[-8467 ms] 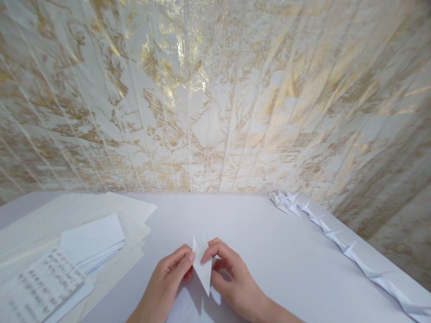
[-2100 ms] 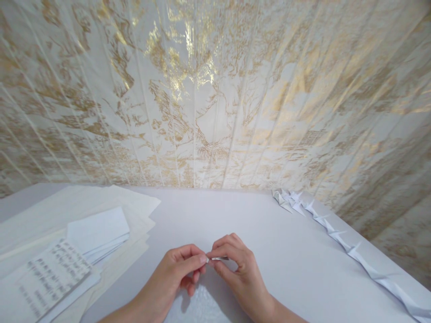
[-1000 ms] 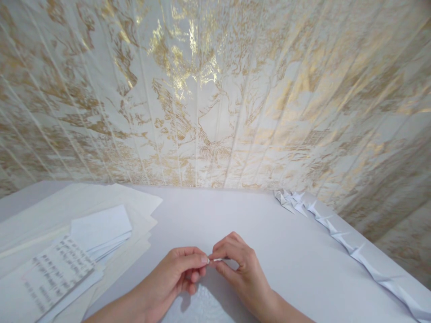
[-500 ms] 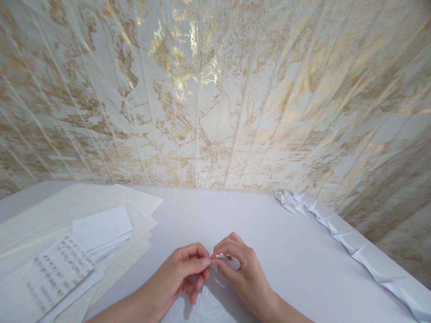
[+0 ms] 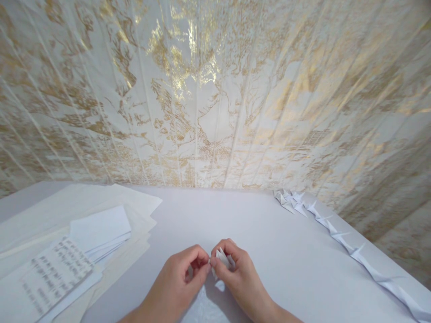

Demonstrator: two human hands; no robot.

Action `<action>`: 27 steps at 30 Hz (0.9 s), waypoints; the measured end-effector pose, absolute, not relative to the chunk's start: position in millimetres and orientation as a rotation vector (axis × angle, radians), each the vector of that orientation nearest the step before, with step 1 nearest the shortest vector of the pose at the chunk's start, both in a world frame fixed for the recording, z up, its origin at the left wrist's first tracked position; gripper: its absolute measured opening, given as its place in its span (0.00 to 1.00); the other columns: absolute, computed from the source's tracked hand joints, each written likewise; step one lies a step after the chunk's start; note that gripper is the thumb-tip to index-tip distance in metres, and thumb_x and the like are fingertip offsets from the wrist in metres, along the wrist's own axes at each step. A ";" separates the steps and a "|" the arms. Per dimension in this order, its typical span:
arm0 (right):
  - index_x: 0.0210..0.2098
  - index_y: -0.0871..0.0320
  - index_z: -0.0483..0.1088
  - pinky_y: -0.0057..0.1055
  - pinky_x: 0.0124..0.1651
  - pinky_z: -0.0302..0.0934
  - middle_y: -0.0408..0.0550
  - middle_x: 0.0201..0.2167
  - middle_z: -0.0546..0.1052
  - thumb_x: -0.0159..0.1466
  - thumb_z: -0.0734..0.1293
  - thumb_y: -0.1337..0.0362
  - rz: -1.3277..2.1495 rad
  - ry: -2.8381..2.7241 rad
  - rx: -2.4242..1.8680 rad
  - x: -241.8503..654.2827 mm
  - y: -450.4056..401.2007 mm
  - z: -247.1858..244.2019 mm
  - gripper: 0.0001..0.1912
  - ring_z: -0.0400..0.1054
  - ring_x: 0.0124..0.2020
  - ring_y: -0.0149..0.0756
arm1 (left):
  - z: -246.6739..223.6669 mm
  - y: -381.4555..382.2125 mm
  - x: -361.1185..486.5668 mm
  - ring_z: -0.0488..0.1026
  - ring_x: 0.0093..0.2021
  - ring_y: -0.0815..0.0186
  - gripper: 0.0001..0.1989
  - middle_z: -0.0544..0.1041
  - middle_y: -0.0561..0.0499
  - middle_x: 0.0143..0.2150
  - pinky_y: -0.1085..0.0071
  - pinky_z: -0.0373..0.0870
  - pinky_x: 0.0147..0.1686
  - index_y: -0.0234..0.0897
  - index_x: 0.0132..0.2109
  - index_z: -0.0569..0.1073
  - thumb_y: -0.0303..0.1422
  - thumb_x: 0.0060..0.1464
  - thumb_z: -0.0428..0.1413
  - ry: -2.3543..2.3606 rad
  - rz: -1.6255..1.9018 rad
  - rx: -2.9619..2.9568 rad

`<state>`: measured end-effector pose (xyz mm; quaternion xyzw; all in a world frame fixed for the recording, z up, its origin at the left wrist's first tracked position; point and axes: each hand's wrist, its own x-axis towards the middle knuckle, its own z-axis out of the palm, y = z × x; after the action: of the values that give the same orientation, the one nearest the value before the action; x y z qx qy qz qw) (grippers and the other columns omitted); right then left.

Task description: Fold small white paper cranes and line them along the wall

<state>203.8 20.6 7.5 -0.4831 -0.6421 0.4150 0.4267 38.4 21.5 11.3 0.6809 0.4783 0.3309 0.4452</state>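
Close to the table's near edge, a small white folded paper [image 5: 222, 258] with pointed flaps is held between both hands; it looks like the folded paper cranes at the right. My right hand [image 5: 239, 269] wraps around it, thumb and fingers closed, hiding part of its body. My left hand [image 5: 186, 273] pinches with thumb and forefinger at the paper's left tip, where only a speck of white shows between the fingertips. Along the right edge lies a row of folded paper cranes [image 5: 336, 235], the farther ones bunched together.
On the left of the white table [image 5: 215, 215] lie large off-white sheets [image 5: 134, 202], a stack of small white paper pieces [image 5: 101, 224] and a paper with handwriting [image 5: 60, 273]. A white curtain [image 5: 215, 112] with gold patterns hangs behind the table.
My right hand has turned, so more of the folded paper's pointed flaps shows. My left hand's lower fingers have curled in, and its wrist has shifted right.
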 end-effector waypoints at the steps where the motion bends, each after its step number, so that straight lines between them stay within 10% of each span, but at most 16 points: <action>1: 0.28 0.58 0.67 0.27 0.33 0.55 0.41 0.26 0.66 0.61 0.64 0.64 1.060 -1.589 -1.207 203.2 20.1 7.9 0.06 0.62 0.30 0.32 | 11.6 21.0 38.6 0.62 0.26 0.68 0.12 0.66 0.57 0.25 0.76 0.57 0.26 0.38 0.30 0.70 0.38 0.60 0.53 1.196 0.815 1.702; 13: 0.27 0.57 0.65 0.27 0.35 0.55 0.40 0.25 0.65 0.61 0.63 0.61 1.097 -1.552 -1.184 200.6 18.4 10.5 0.08 0.61 0.30 0.33 | 8.7 15.4 43.2 0.60 0.20 0.72 0.18 0.62 0.60 0.23 0.77 0.58 0.21 0.39 0.31 0.67 0.49 0.58 0.53 1.009 0.880 1.387; 27: 0.27 0.58 0.64 0.28 0.34 0.55 0.40 0.24 0.66 0.61 0.63 0.61 1.175 -1.485 -1.171 199.2 19.1 11.1 0.09 0.60 0.28 0.32 | -10.0 15.8 49.6 0.61 0.19 0.72 0.08 0.63 0.61 0.20 0.78 0.61 0.18 0.40 0.31 0.65 0.37 0.52 0.56 0.961 0.933 1.217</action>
<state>199.2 19.1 11.1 -0.4719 -0.5983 0.4736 0.4416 49.6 15.8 -10.0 0.5287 0.4175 0.4054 0.6179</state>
